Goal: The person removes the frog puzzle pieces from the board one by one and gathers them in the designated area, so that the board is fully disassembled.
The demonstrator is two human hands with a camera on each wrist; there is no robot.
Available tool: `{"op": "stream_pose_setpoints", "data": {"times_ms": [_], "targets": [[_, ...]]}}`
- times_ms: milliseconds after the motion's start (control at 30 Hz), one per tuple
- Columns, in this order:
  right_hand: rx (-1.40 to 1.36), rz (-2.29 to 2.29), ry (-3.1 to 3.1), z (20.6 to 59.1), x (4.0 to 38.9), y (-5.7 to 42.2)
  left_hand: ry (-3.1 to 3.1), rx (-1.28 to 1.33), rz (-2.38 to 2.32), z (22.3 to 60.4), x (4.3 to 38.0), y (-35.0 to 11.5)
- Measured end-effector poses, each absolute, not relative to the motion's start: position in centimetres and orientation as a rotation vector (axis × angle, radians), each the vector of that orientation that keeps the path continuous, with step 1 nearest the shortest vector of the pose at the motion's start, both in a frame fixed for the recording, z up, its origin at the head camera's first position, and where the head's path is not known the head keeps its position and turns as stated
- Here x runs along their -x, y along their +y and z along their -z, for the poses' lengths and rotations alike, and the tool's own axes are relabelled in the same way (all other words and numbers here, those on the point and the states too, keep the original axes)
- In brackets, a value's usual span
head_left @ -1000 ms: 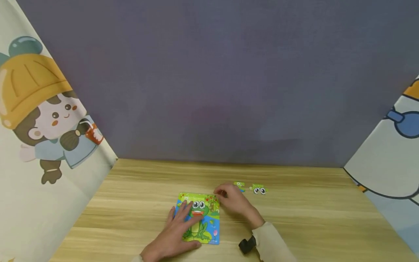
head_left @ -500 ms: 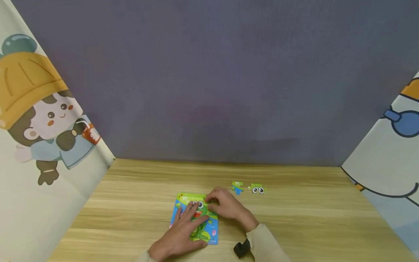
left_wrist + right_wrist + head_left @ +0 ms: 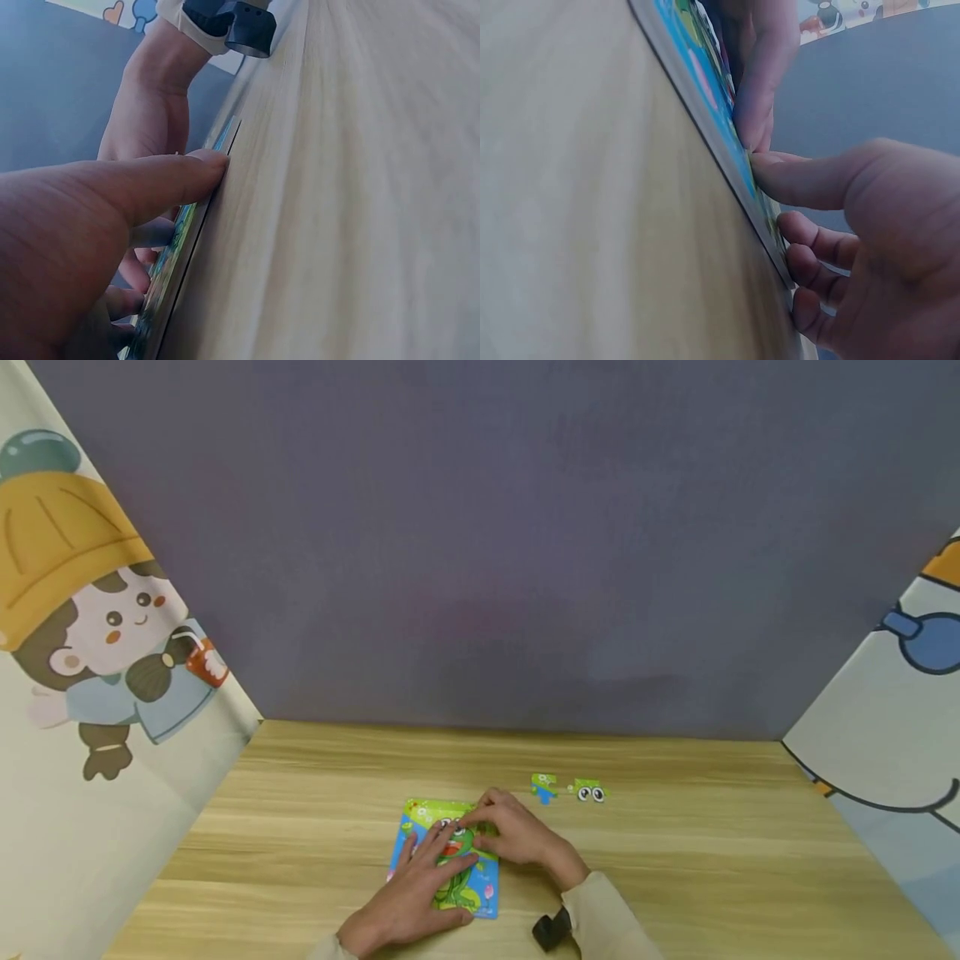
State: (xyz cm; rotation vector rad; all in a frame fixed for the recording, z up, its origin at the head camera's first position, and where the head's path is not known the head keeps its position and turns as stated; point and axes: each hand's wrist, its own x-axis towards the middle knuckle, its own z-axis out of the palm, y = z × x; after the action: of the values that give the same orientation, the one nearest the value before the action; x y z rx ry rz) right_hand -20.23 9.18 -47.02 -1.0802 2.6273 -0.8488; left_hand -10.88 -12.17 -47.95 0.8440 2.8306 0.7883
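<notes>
A frog picture puzzle (image 3: 483, 906) in a flat tray lies on the wooden table. My left hand (image 3: 408, 889) rests across it with fingers spread, the thumb at its near edge. At the upper right part of the puzzle my right hand (image 3: 517, 835) works with bent fingers, the index reaching toward the frog's eyes. In the right wrist view, the right thumb (image 3: 802, 180) touches the puzzle's face, and the other fingers (image 3: 810, 262) curl at its edge. I cannot tell whether they pinch a piece. Both hands hide much of the picture.
Two loose puzzle pieces lie behind the right hand: a green and blue one (image 3: 543, 788) and one with printed eyes (image 3: 589, 791). A dark grey panel (image 3: 487, 568) rises at the table's back. Cartoon-printed walls (image 3: 135, 652) flank both sides.
My right hand has moved left from the puzzle's upper right corner onto its face, and its index finger has stretched out. The left hand has stayed on the puzzle. The green and blue piece is now uncovered.
</notes>
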Motion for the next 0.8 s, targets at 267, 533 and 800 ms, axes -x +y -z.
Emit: {"op": "stream_pose_setpoints", "data": {"times_ms": [267,533,800], "targets": [[1.078,0.868,2.618,47.19,20.25,8.98,2.84,-0.848,-0.783,48.12,11.12,-12.1],[1.034,0.886,2.617,47.49,20.21,8.78,2.83,-0.85,-0.787,48.22,11.21,-12.05],[1.043,0.936,2.591,47.42,20.15,8.99,2.845,-0.852,-0.78,48.08,11.09,-12.0]]}}
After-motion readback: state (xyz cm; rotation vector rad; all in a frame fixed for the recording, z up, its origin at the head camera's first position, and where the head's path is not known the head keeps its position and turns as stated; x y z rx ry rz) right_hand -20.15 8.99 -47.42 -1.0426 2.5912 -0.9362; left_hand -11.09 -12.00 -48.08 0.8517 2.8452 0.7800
